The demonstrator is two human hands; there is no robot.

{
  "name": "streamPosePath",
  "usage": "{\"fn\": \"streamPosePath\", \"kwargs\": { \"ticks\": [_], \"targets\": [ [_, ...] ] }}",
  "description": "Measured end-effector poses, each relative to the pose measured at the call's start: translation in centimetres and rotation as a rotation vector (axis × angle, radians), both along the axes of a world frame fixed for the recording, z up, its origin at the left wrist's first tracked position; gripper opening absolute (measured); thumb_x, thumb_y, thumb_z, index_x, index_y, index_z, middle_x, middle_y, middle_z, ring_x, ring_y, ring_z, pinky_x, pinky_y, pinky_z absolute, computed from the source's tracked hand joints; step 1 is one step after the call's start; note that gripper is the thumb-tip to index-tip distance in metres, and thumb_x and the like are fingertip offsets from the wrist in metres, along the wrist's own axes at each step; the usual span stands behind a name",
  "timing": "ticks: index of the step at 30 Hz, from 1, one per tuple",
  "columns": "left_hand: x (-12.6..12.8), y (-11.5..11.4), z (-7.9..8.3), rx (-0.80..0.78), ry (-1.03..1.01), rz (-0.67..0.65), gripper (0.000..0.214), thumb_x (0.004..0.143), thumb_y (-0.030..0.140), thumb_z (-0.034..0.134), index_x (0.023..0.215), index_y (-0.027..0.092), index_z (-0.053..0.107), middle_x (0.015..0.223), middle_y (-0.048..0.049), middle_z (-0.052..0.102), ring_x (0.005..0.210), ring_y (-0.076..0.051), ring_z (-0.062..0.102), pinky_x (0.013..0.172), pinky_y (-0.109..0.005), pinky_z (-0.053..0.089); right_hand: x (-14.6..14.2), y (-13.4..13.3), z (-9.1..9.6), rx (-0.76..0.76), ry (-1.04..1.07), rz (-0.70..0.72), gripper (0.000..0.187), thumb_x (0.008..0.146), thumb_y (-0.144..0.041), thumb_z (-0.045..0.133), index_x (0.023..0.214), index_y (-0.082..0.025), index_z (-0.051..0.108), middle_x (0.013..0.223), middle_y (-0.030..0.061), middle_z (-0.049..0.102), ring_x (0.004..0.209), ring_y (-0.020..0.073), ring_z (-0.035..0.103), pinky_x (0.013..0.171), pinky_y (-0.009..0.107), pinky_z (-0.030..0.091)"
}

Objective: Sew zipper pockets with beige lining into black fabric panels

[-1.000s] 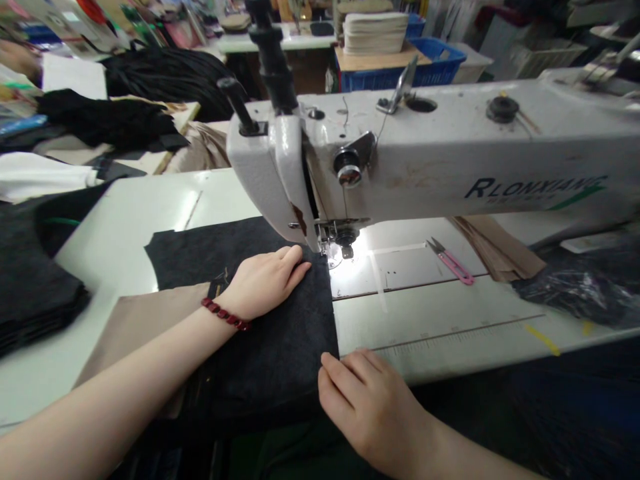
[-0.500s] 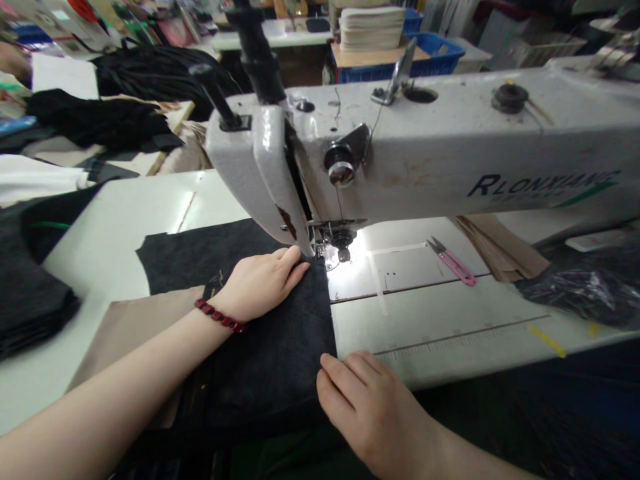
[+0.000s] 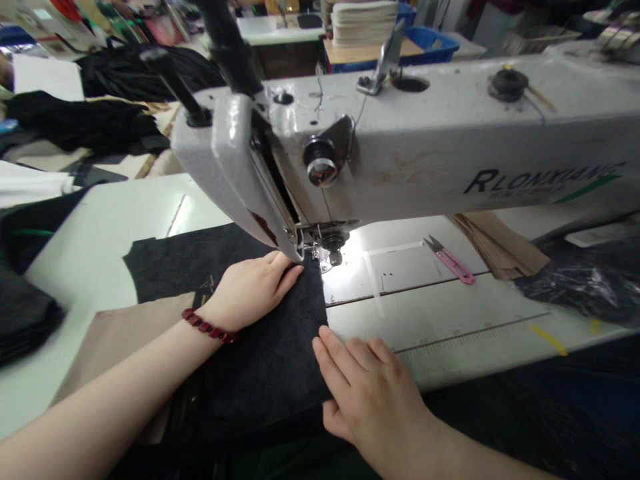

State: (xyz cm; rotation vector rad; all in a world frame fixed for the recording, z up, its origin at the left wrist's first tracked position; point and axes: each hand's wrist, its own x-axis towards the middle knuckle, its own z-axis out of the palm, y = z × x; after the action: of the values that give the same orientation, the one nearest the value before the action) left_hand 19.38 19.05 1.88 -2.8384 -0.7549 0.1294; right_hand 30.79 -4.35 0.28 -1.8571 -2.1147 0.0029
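Head view: my right hand (image 3: 373, 387) has crept up the dark cloth (image 3: 275, 360) on the bench (image 3: 440, 300), pinch unclear, likely steadying its edge closer to the sewing machine (image 3: 400, 147); my left hand (image 3: 247, 290), thumb ajar, rests palm-down on the cloth

Before us, our left hand (image 3: 247, 290), a dark red bracelet (image 3: 207, 325) at its wrist, lies on black fabric (image 3: 280, 353), its fingertips partly hidden by the head of a pale sewing machine (image 3: 400, 153). Our right hand (image 3: 373, 393) touches the fabric's right edge nearer to us; whether it pinches the cloth, we cannot tell. Beige cloth (image 3: 125, 333) shows left of the black piece. On the pale green surface (image 3: 460, 303) right of the needle area, we see pink-handled snips (image 3: 453, 261) just beside stacked brown pieces (image 3: 505, 247), with crumpled dark plastic (image 3: 580, 293) farther right.
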Motion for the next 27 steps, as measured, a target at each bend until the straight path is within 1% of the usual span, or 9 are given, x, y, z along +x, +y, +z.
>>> {"fn": "streamPosePath", "kwargs": {
  "ticks": [3, 5, 8, 11, 15, 19, 23, 27],
  "targets": [
    [0.0, 0.2, 0.3, -0.028, -0.013, -0.004, 0.040, 0.105, 0.051, 0.026, 0.103, 0.019, 0.052, 0.100, -0.0059, 0.068, 0.067, -0.023, 0.066, 0.053, -0.032, 0.034, 0.2, 0.1, 0.0, 0.005, 0.013, 0.001, 0.055, 0.090, -0.034, 0.054, 0.138, -0.009, 0.054, 0.147, 0.0095, 0.053, 0.110, 0.0217, 0.052, 0.090, 0.036, 0.040],
    [-0.1, 0.5, 0.5, -0.084, -0.035, -0.018, 0.039, 0.104, 0.050, 0.028, 0.106, 0.020, 0.053, 0.104, -0.0050, 0.069, 0.067, -0.022, 0.066, 0.055, -0.031, 0.037, 0.2, 0.1, 0.0, 0.002, 0.018, -0.007, 0.055, 0.089, -0.035, 0.056, 0.138, -0.011, 0.055, 0.149, 0.0096, 0.051, 0.110, 0.0217, 0.052, 0.090, 0.036, 0.041],
    [-0.4, 1.2, 0.8, -0.197, -0.077, -0.024, 0.038, 0.103, 0.052, 0.032, 0.107, 0.022, 0.054, 0.101, -0.0027, 0.070, 0.067, -0.020, 0.065, 0.058, -0.030, 0.042, 0.2, 0.1, 0.1, 0.001, 0.021, -0.014, 0.055, 0.088, -0.037, 0.057, 0.137, -0.012, 0.056, 0.149, 0.0105, 0.050, 0.106, 0.0220, 0.054, 0.087, 0.036, 0.042],
    [-0.7, 1.5, 0.7, -0.236, -0.098, -0.018, 0.038, 0.103, 0.053, 0.034, 0.105, 0.021, 0.055, 0.097, -0.0022, 0.070, 0.070, -0.020, 0.066, 0.062, -0.030, 0.045, 0.2, 0.1, 0.1, 0.008, 0.016, -0.011, 0.056, 0.087, -0.039, 0.059, 0.136, -0.012, 0.056, 0.148, 0.0117, 0.052, 0.102, 0.0222, 0.055, 0.085, 0.036, 0.043],
    [-0.8, 1.4, 0.3, -0.182, -0.064, -0.025, 0.041, 0.103, 0.053, 0.032, 0.103, 0.019, 0.055, 0.101, -0.0052, 0.069, 0.075, -0.022, 0.067, 0.061, -0.031, 0.045, 0.2, 0.1, 0.1, 0.018, 0.006, 0.005, 0.058, 0.086, -0.039, 0.060, 0.136, -0.010, 0.056, 0.147, 0.0141, 0.053, 0.100, 0.0220, 0.056, 0.084, 0.035, 0.044],
    [-0.8, 1.3, 0.0, -0.117, -0.042, -0.030, 0.042, 0.104, 0.052, 0.031, 0.104, 0.018, 0.055, 0.102, -0.0075, 0.069, 0.083, -0.026, 0.069, 0.060, -0.032, 0.044, 0.2, 0.2, -0.1, 0.026, 0.014, 0.002, 0.059, 0.085, -0.040, 0.062, 0.136, -0.010, 0.056, 0.146, 0.0145, 0.053, 0.099, 0.0214, 0.057, 0.082, 0.034, 0.045],
    [-0.8, 1.1, -0.1, -0.059, -0.043, -0.052, 0.041, 0.104, 0.051, 0.032, 0.103, 0.017, 0.055, 0.101, -0.0080, 0.069, 0.079, -0.026, 0.069, 0.058, -0.032, 0.043, 0.1, 0.2, -0.1, 0.036, 0.019, -0.006, 0.059, 0.083, -0.039, 0.063, 0.135, -0.010, 0.057, 0.145, 0.0146, 0.054, 0.096, 0.0211, 0.058, 0.080, 0.034, 0.046],
    [-0.6, 0.9, -0.1, -0.024, -0.083, -0.054, 0.039, 0.103, 0.051, 0.038, 0.100, 0.017, 0.055, 0.095, -0.0079, 0.069, 0.075, -0.025, 0.069, 0.060, -0.032, 0.046, 0.1, 0.2, 0.0, 0.021, 0.015, -0.004, 0.058, 0.085, -0.038, 0.061, 0.135, -0.010, 0.056, 0.145, 0.0146, 0.054, 0.096, 0.0215, 0.058, 0.080, 0.035, 0.046]
  ]
}}
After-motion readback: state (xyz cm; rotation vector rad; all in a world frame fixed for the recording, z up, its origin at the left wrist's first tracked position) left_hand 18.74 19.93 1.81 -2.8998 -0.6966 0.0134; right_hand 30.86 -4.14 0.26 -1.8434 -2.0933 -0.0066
